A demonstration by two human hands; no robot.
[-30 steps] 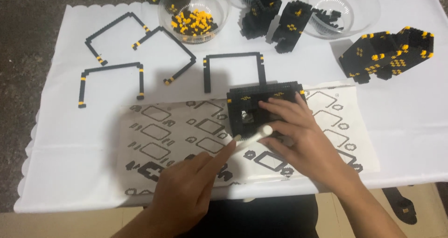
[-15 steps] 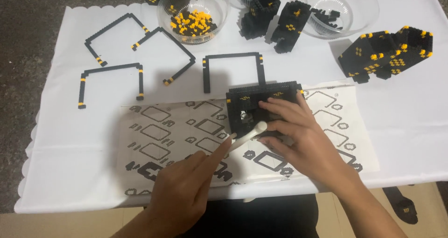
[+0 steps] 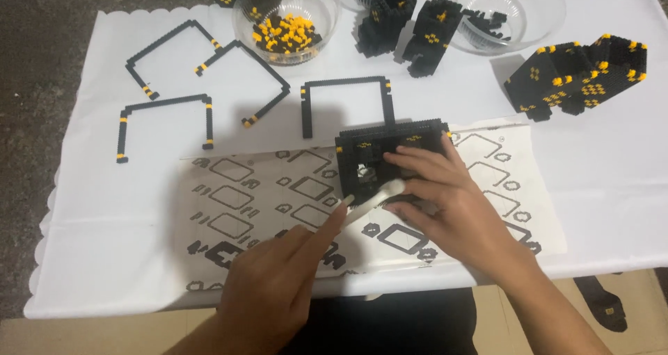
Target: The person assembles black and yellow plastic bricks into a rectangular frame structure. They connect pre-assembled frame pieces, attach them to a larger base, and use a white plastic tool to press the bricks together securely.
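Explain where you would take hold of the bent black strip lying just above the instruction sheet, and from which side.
Grip the bent black strip by its long top bar, coming from above: it lies flat, thin and open-ended, so its two legs would likely flex if pinched.

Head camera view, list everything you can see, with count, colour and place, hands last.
Tablecloth: one, white, scalloped edge, covering the table.
Instruction sheet: one, white with black diagrams, near edge of the cloth.
Flat brick panel: one, black with yellow marks, on the sheet under the right hand.
Open brick frames: four, black with yellow ends, left and centre of the cloth.
Clear bowls: three at least, far edge; the left one holds yellow and black bricks.
Built brick blocks: black and yellow, one cluster far right, more between the bowls.
White tool: one, slim, between the hands.
Left hand: holding the white tool.
Right hand: resting on the panel.
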